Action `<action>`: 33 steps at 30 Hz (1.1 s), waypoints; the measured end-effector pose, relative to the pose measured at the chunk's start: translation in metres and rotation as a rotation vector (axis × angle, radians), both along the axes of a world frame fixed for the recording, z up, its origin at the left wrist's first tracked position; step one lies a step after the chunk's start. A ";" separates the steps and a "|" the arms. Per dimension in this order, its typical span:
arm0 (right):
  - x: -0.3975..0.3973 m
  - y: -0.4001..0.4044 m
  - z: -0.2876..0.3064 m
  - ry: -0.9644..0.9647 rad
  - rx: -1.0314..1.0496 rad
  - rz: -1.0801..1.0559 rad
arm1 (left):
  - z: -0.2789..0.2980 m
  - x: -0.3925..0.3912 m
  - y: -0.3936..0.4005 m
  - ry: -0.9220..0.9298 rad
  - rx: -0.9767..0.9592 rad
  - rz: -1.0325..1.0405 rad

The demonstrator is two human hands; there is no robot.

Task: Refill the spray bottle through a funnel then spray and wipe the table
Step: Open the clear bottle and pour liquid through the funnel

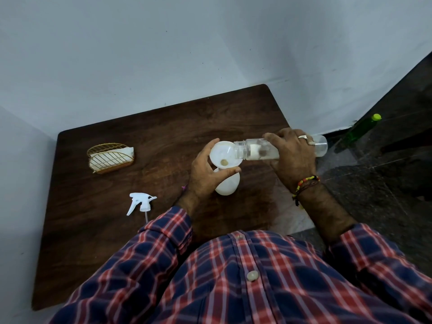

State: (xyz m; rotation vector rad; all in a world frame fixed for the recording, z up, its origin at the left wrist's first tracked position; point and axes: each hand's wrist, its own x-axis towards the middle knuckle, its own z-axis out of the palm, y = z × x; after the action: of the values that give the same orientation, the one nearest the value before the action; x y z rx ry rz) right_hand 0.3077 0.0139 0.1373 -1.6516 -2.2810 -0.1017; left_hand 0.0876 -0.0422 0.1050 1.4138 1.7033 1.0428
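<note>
Left fingers (230, 171) pinch funnel (223, 157) rim; right hand (292, 155) tips clear bottle (254, 149)

Our left hand (205, 174) is curled, thumb and fingers closing round the rim of the white funnel (225, 157), wrist bent and forearm coming out of a rolled plaid sleeve. Our right hand (292, 155) is just beside it, wrapped from above round the clear bottle (257, 149) lying on its side, its mouth at the funnel. Beaded bands circle our bare right wrist.
</note>
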 end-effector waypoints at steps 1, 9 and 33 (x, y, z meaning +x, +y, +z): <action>0.000 0.000 0.000 0.004 -0.002 0.000 | 0.000 0.000 0.000 -0.001 0.000 0.000; 0.001 -0.001 -0.002 0.020 -0.032 -0.008 | -0.001 0.001 0.001 -0.006 -0.010 0.000; 0.000 0.000 -0.002 0.024 0.022 0.001 | -0.001 0.001 -0.001 -0.018 0.003 -0.003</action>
State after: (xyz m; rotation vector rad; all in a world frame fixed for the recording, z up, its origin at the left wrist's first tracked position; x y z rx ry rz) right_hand 0.3078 0.0139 0.1354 -1.6321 -2.2556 -0.1059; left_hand 0.0882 -0.0433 0.1037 1.4045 1.6866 1.0543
